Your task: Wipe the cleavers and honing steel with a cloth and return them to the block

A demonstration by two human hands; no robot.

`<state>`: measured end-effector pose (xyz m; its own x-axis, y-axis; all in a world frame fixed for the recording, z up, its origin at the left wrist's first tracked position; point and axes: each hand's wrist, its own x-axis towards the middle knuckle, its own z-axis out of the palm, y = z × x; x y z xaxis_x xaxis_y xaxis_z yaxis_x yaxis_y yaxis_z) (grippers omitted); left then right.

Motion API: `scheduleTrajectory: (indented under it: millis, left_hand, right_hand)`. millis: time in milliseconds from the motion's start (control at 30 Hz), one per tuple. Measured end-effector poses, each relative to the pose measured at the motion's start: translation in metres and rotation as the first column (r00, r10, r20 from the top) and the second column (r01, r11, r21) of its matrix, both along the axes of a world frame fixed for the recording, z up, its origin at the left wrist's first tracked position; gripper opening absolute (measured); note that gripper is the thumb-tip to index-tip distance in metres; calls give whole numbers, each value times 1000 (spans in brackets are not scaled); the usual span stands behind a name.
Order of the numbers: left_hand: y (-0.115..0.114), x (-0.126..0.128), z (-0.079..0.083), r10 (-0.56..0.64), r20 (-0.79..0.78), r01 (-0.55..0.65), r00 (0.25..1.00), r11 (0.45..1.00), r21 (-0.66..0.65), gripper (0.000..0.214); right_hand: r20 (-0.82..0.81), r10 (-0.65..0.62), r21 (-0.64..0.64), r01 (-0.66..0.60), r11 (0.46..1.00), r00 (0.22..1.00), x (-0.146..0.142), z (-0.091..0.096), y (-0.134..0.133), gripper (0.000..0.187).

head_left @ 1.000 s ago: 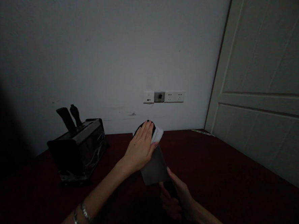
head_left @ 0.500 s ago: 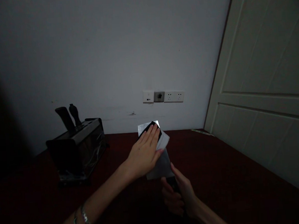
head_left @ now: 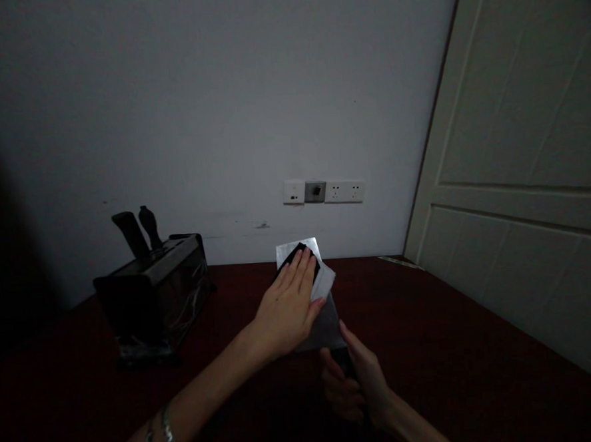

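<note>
My right hand (head_left: pixel 355 381) is wrapped round the dark handle of a broad cleaver (head_left: pixel 326 322), whose grey blade points away from me over the dark red table (head_left: pixel 433 346). My left hand (head_left: pixel 290 304) lies flat on the blade with its fingers stretched out together. Under those fingers is a black and white cloth (head_left: pixel 319 276), pressed against the metal. The blade's far corner shows bright beyond the fingertips. Two bracelets circle my left wrist.
A dark knife block (head_left: pixel 154 296) with two black handles sticking up stands at the left by the wall. A row of sockets (head_left: pixel 324 191) sits on the white wall behind. A pale door (head_left: pixel 522 167) closes off the right side.
The blade has tilted up and shifted slightly right, so its far end now shows past my left fingers. My left hand slid with the cloth along the blade.
</note>
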<state>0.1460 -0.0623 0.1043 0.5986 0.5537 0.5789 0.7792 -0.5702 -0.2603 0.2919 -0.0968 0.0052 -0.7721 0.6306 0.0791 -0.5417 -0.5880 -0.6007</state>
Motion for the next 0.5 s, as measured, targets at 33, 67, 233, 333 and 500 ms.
scheduleTrajectory:
  millis: [33,67,233,333,500]
  left_hand:
    - [3,-2,0,13,12,-13,1000,1000,0,61]
    - [7,-4,0,31,26,-31,999,1000,0,61]
    - [20,-12,2,106,52,-106,993,994,1,61]
    - [12,-8,2,110,42,-111,993,994,10,62]
    - [-9,2,2,120,-8,-120,993,993,-4,62]
  right_hand:
    - [3,5,-1,-5,1000,1000,-1,-1,0,57]
    - [10,15,-4,-15,1000,1000,-1,-2,0,57]
    - [72,11,-30,-9,1000,997,-2,-4,-2,58]
    - [81,1,-15,0,1000,997,0,1,-3,57]
    - [25,-23,13,23,1000,999,3,9,-2,56]
